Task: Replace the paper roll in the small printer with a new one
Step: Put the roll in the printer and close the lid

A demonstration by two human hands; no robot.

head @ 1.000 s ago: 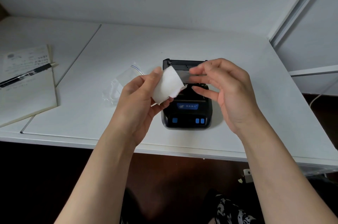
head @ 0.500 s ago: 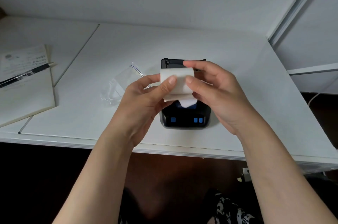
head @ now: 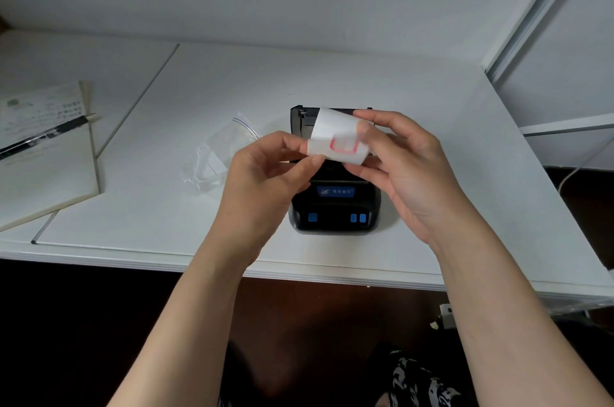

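Note:
A small white paper roll with a red mark on its loose end is held in the air just above the black printer. My left hand pinches the roll's left end between thumb and fingers. My right hand grips its right end, with the fingertips on the paper's free flap. The printer sits on the white desk near the front edge, with blue buttons facing me and its lid raised at the back. Its paper bay is mostly hidden behind the roll and my hands.
An empty clear zip bag lies left of the printer. At the far left, a notebook with a black pen on it rests on a neighbouring table. The wall runs behind the desk, and a white frame stands at the right.
Both hands have turned the roll: the loose flap has come up and the red mark now faces me. The roll stays above the printer.

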